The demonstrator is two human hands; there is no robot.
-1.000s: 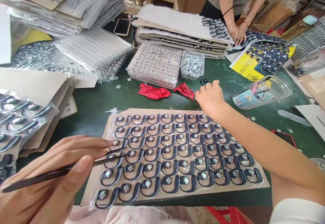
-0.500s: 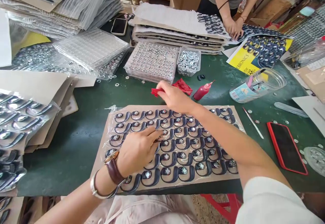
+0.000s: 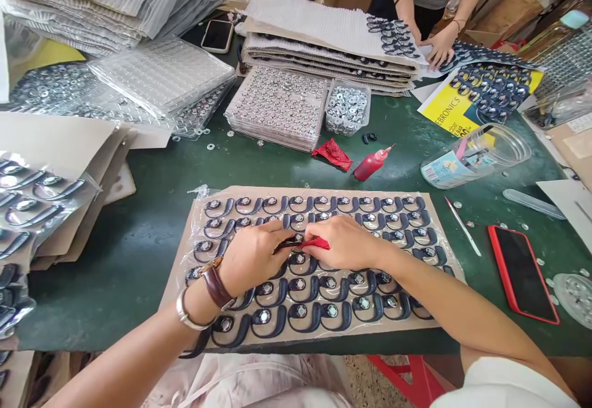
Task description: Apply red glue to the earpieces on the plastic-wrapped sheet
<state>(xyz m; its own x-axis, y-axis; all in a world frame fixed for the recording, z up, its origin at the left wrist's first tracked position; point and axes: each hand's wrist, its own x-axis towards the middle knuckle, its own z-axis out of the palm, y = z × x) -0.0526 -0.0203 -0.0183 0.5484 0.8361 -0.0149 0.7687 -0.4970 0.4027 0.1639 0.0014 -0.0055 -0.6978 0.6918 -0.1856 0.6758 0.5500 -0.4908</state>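
Over the middle of a film-covered cardboard sheet (image 3: pixel 178 291), my two hands nearly meet. Between the closed fingers of my left hand (image 3: pixel 254 252) is a black hook-shaped earphone part (image 3: pixel 290 241) with a round silver disc. My right hand (image 3: pixel 349 243) pinches a small red cloth (image 3: pixel 318 243) close against that part; whether the cloth touches the disc is hard to see. Rows of similar black hooked parts (image 3: pixel 300 312) with metal discs lie on the sheet around and below my hands.
Beyond the sheet are another red cloth (image 3: pixel 333 153), a red squeeze bottle (image 3: pixel 371 163), a tub of metal discs (image 3: pixel 346 106) and stacked trays (image 3: pixel 275 103). On the right lie a clear jar (image 3: pixel 476 155), a thin stick (image 3: pixel 462 226) and a red-cased phone (image 3: pixel 522 272). A co-worker's hands (image 3: pixel 439 47) are at the back.
My right hand has come back toward me with the red cloth, from beside the other red cloth to my left hand. The co-worker's hands have moved slightly apart.
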